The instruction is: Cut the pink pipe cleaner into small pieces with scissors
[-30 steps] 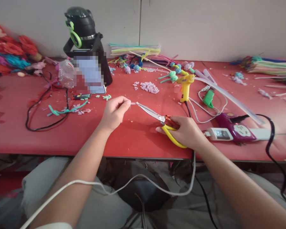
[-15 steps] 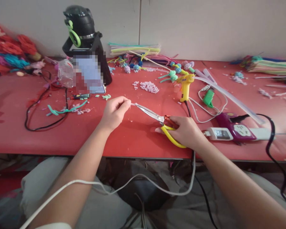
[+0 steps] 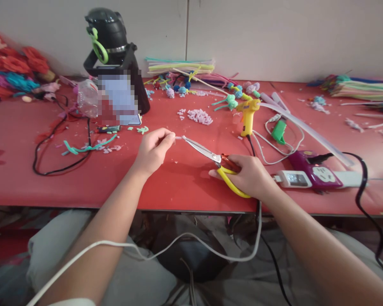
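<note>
Between thumb and fingers, my left hand (image 3: 156, 148) pinches a thin pale pink pipe cleaner (image 3: 178, 137), its short end sticking out to the right. My right hand (image 3: 250, 174) is wrapped round the yellow and orange handles of a pair of scissors (image 3: 204, 151). Their blades point left and the tips meet the end of the pipe cleaner; the blades look nearly closed. Behind the blades, a small pile of short pale pink cut pieces (image 3: 200, 116) lies on the red table (image 3: 178, 187).
A yellow glue gun (image 3: 248, 117) stands behind my right hand. A purple power strip (image 3: 322, 172) with plugs and cables lies to the right. A black flask (image 3: 110, 38) and a phone (image 3: 121, 97) stand at the back left. Pipe cleaner bundles (image 3: 180, 66) lie by the wall.
The scissors and my right hand have shifted very slightly right, and a little more of the pipe cleaner shows beyond my left fingers. My left hand has hardly moved.
</note>
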Demonstrator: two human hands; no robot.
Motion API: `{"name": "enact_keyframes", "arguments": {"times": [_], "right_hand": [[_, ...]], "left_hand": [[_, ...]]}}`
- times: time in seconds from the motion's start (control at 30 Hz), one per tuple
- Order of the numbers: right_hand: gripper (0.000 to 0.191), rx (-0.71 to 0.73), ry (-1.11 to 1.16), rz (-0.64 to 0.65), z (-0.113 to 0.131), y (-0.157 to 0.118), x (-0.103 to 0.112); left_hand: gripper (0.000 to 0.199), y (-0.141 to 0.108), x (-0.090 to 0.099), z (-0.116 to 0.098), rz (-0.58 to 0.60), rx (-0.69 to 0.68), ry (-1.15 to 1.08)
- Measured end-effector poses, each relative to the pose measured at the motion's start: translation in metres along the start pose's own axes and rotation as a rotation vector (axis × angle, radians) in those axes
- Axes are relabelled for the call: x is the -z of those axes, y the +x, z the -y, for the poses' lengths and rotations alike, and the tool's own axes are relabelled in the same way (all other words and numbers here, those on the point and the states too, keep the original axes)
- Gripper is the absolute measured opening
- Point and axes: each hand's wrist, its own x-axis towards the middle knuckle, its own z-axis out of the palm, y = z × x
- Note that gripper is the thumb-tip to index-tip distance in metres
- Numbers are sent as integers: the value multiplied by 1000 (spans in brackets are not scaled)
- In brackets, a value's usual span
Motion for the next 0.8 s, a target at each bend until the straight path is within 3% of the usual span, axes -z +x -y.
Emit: {"name": "enact_keyframes", "arguments": {"times": [0.8], "right_hand": [[72,-22,-46,7,1,4,-2]], "left_hand": [[23,-1,0,5,15,15,-49]]}}
